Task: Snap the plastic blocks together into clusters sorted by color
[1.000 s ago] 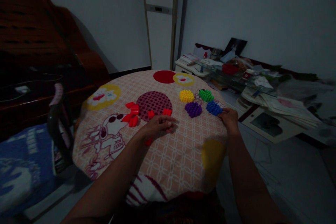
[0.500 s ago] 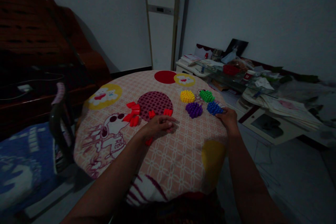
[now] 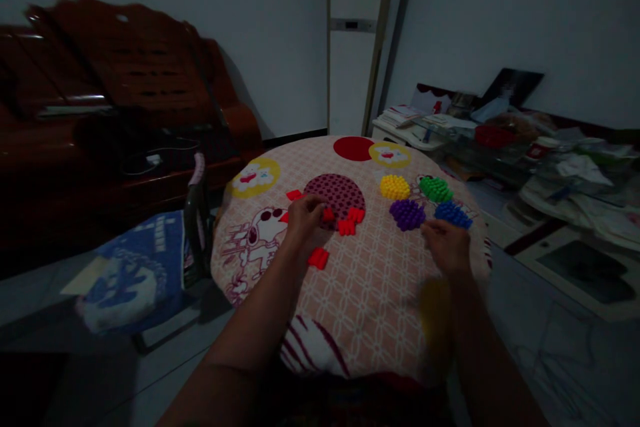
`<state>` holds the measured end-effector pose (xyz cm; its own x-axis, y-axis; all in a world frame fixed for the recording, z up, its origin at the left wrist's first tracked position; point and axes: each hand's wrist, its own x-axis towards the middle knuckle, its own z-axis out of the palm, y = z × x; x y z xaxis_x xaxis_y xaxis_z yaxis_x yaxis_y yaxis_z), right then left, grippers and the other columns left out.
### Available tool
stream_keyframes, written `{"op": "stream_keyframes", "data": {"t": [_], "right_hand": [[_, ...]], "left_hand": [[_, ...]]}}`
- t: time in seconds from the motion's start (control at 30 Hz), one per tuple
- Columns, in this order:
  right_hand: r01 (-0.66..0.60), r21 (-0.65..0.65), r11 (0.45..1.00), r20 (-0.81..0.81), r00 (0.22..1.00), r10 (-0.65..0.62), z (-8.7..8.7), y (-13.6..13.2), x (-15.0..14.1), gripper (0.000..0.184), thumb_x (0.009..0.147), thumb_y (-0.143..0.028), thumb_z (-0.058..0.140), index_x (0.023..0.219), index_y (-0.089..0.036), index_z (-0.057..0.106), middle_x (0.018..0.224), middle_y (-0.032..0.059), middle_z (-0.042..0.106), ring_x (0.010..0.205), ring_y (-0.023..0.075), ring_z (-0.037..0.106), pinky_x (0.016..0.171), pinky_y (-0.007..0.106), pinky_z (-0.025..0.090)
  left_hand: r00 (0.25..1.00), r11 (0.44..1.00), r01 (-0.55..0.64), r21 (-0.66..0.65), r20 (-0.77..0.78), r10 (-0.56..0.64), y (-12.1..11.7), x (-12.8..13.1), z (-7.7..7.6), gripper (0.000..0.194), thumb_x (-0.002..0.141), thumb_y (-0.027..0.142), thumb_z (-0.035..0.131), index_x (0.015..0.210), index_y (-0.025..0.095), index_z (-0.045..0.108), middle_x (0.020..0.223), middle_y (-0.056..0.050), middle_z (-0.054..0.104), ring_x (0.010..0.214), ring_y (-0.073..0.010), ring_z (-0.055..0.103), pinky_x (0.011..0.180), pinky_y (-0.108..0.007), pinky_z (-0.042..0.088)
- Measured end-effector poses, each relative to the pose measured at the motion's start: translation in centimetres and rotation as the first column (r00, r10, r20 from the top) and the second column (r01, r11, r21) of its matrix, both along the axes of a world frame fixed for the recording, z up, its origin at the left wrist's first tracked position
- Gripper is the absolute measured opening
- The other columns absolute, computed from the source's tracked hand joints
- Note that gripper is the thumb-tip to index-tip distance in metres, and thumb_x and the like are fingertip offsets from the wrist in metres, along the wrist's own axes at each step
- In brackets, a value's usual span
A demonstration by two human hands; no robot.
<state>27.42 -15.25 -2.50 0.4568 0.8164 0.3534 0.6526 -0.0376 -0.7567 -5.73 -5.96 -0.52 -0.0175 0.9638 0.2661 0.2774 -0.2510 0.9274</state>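
My left hand (image 3: 306, 217) is over the left side of the round table, its fingers curled together among bright red plastic pieces. One red piece (image 3: 327, 215) shows right by the fingertips; whether anything is pinched is hidden. More red pieces lie nearby: a ridged one (image 3: 347, 227) to the right and another (image 3: 318, 257) nearer me. My right hand (image 3: 447, 245) has its thumb and fingers pressed together just in front of the purple knobbly cluster (image 3: 407, 214) and the blue knobbly cluster (image 3: 453, 215). What it may hold is too dark to see. Yellow (image 3: 395, 187) and green (image 3: 435, 189) clusters sit behind.
A patterned cloth (image 3: 360, 307) covers the table. At left stand a chair with a blue cover (image 3: 150, 267) and a wooden bench (image 3: 135, 67). A low cabinet (image 3: 565, 273) cluttered with papers and bags runs along the right wall.
My left hand has moved left over the red pieces, uncovering ridged ones. The right hand has drawn back from the blue cluster towards me and left. The view has turned left.
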Motion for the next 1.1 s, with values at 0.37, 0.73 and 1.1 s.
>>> {"op": "stream_keyframes", "data": {"t": [0.37,0.73,1.1], "right_hand": [[-0.441,-0.018,0.897,-0.12,0.892,0.436,-2.1,0.1,-6.9,0.032,0.078,-0.038,0.068,0.104,-0.02,0.074,0.077,0.0025,0.072,0.066,0.0168,0.067,0.061,0.027,0.053],[-0.541,0.064,0.839,-0.269,0.8,0.536,-1.0,-1.2,-7.4,0.029,0.08,-0.038,0.068,0.102,-0.019,0.075,0.083,0.0032,0.072,0.07,0.0158,0.066,0.062,0.024,0.052],[-0.276,-0.093,0.957,-0.181,0.95,0.256,-2.2,-2.3,0.6,0.036,0.079,-0.044,0.06,0.093,-0.015,0.075,0.059,0.0013,0.062,0.054,0.0145,0.055,0.051,0.024,0.041]], "left_hand": [[0.795,0.881,0.467,-0.072,-0.401,-0.454,-3.0,4.8,-0.2,0.021,0.071,0.027,0.072,0.087,0.014,0.075,0.075,-0.004,0.066,0.071,-0.0177,0.057,0.065,-0.026,0.039],[0.727,0.672,0.682,-0.288,0.369,-0.58,-4.8,8.1,-2.3,0.045,0.066,0.048,0.082,0.087,0.01,0.069,0.059,-0.001,0.059,0.05,-0.0093,0.049,0.049,-0.022,0.033],[0.886,0.881,0.458,-0.118,-0.01,-0.463,-2.5,5.8,-1.0,0.027,0.076,0.031,0.067,0.095,0.012,0.071,0.069,-0.002,0.068,0.059,-0.0129,0.06,0.059,-0.024,0.047]]}}
